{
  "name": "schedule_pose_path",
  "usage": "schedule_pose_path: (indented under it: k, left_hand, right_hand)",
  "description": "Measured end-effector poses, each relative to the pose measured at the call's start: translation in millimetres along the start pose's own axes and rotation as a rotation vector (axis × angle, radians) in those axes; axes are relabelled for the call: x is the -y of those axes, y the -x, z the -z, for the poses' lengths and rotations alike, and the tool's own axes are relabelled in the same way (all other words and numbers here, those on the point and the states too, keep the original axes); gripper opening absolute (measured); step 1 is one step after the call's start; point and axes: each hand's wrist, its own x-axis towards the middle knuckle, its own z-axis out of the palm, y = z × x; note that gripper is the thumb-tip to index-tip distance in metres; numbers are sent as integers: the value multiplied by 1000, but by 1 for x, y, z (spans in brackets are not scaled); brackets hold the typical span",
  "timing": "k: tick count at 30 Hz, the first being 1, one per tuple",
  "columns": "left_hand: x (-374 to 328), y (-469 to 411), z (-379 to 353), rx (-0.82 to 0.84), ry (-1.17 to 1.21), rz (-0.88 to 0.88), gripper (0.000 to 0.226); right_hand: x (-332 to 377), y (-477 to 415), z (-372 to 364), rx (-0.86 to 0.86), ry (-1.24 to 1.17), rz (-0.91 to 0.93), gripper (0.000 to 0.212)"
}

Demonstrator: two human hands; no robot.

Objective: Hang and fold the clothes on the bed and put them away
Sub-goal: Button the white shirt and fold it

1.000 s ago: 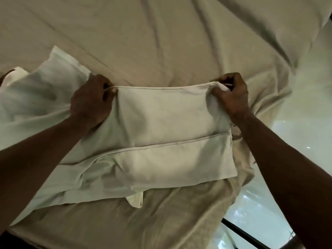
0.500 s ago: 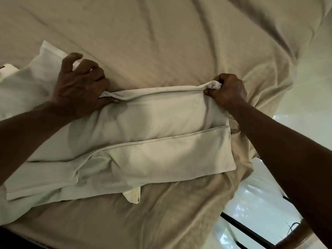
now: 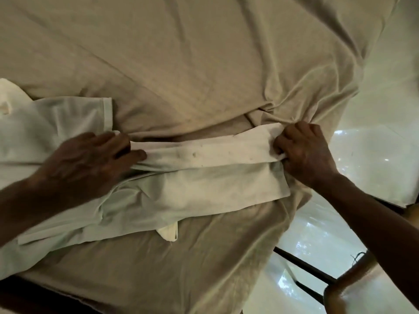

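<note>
A pale white garment (image 3: 204,184) lies partly folded on the bed's beige sheet (image 3: 181,53), near the bed's right corner. Its far edge is turned over toward me into a narrow band with small stains. My right hand (image 3: 303,152) grips the right end of that band in a fist. Flat on the garment at the band's left end rests my left hand (image 3: 90,159), fingers spread and pointing right. A short sleeve (image 3: 86,118) sticks out beyond my left hand. The garment's left part runs under my left forearm.
Another whitish cloth (image 3: 9,96) shows at the far left edge. The sheet bunches into creases by my right hand. To the right, the bed drops to a glossy pale floor (image 3: 374,155), with a dark bar (image 3: 303,268) and a wooden rounded piece (image 3: 353,284) at lower right.
My left hand let go of the far edge and came down flat on the garment. My right hand pulled the edge toward me, folding it over into a narrow band.
</note>
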Motion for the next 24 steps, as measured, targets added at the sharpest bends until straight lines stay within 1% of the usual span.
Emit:
schedule_pose_path:
  k: [2,3,6,10,11,12,14,15,16,17,19,21,22,23,24]
  left_hand:
    - [-5,17,-9,62,-11,-6,49]
    - [-13,23,-12,53,-6,4,49]
    - [-40,34,-13,-30,30,27,54]
    - [-57,46,-15,11,63,120,56]
    - [-62,47,-14,35,63,141,58]
    - [-66,48,-11,61,71,162,59]
    - [-74,51,-6,104,110,207,57]
    - [-79,51,-3,100,144,234,55]
    - [-81,50,0,82,176,261,53]
    - [-83,45,2,57,203,277,51]
    - [-88,33,2,4,226,294,47]
    - [-89,26,4,-57,244,350,41]
    - [-90,24,5,-104,277,402,37]
    - [-90,26,8,-170,319,481,32]
    - [-89,27,11,-247,384,587,26]
  right_hand:
    - [4,14,-6,43,28,21,16]
    - [8,18,-8,57,44,1,16]
    - [16,24,-9,113,49,-150,21]
    - [31,24,-6,288,74,-368,29]
    - [36,23,-2,287,59,-446,30]
    - [42,21,2,239,11,-531,32]
    - [61,9,12,65,-159,-639,37]
    - [74,2,15,-12,-250,-644,37]
    - [90,-7,16,-59,-340,-623,38]
    - [105,-14,14,-56,-423,-603,41]
    - [134,-23,2,73,-514,-608,54]
    - [161,-31,-5,213,-479,-667,61]
    - [173,-35,-5,212,-477,-700,61]
    - [188,-41,-2,151,-532,-716,59]
    - [201,-48,4,66,-661,-733,56]
